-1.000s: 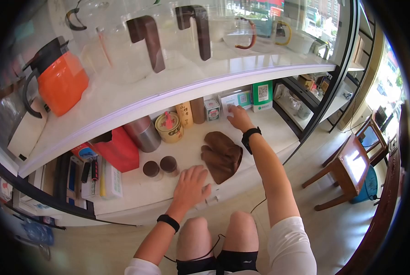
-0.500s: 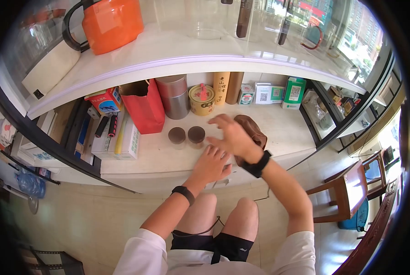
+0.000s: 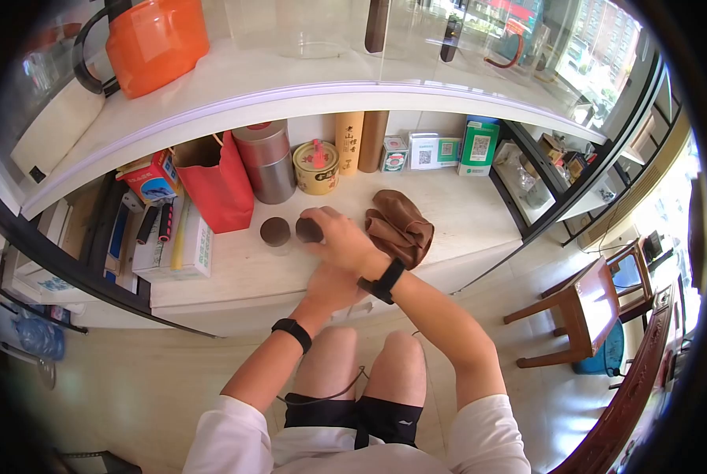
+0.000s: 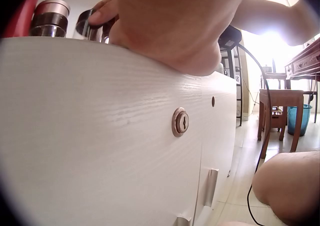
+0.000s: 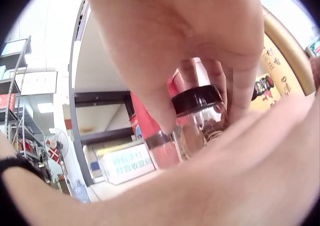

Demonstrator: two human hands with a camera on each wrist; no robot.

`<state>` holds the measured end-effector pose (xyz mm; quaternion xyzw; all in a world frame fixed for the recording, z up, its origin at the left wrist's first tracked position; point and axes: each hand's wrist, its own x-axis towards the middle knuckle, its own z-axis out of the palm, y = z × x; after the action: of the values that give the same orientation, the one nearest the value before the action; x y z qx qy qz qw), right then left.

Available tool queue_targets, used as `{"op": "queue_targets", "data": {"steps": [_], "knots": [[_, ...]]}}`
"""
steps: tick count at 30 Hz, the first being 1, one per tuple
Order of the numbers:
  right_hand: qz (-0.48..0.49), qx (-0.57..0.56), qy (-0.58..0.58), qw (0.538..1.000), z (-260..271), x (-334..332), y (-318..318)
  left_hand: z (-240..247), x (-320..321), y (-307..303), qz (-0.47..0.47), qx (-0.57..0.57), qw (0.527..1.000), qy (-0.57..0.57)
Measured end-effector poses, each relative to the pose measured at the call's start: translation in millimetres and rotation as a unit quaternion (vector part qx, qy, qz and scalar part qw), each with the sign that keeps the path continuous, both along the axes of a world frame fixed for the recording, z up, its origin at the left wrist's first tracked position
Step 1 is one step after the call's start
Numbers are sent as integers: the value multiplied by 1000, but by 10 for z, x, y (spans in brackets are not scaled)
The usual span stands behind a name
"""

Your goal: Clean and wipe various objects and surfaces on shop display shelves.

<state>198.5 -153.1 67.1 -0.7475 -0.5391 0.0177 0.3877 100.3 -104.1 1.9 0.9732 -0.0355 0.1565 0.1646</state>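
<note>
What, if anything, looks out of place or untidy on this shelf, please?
Only the brown cloth stands out. It lies crumpled in a heap on the counter, just right of the right hand, which grips a dark-lidded jar. The tins behind stand upright. Nothing looks spilled or damaged.

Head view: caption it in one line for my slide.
Right hand grips a dark-lidded jar on the white counter near a brown cloth; left hand rests at the edge.

Orange kettle, red bag, brown cloth, dark-lidded jar
</note>
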Motion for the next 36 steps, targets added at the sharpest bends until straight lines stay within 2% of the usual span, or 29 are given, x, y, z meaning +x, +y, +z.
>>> {"op": "queue_targets", "data": {"steps": [1,3,5,7,8,11,15,18,21,31,34,36], "knots": [[-2,25,5,1000,26,25,-25,-7,2,12,-12,42,999,-25],[-83,114,-34,989,182,303,-168,17,58,31,-26,77,993,-86],[-209,131,-31,969,241,668,-310,-13,46,4,-32,93,986,-135],[-182,106,-49,976,308,785,-421,-24,97,33,-35,103,977,-184],[-166,93,-60,980,347,846,-437,-22,81,26,-28,97,984,-149],[-247,59,-30,967,371,1052,-420,1,66,29,-29,86,987,-129],[-220,16,-9,975,197,1295,-179,-47,80,36,-23,95,984,-146],[-245,-54,-61,966,71,1414,-24,-40,80,32,-20,89,985,-145],[-171,-105,-31,979,102,1522,-98,-26,72,40,-19,82,986,-144],[-125,-88,-30,988,34,1642,-92,-38,72,42,-21,69,984,-166],[-141,-121,38,982,73,1630,-85,-33,63,49,-21,72,984,-161],[-141,-100,-5,985,38,1626,-74,-17,62,47,-22,73,985,-155]]}}
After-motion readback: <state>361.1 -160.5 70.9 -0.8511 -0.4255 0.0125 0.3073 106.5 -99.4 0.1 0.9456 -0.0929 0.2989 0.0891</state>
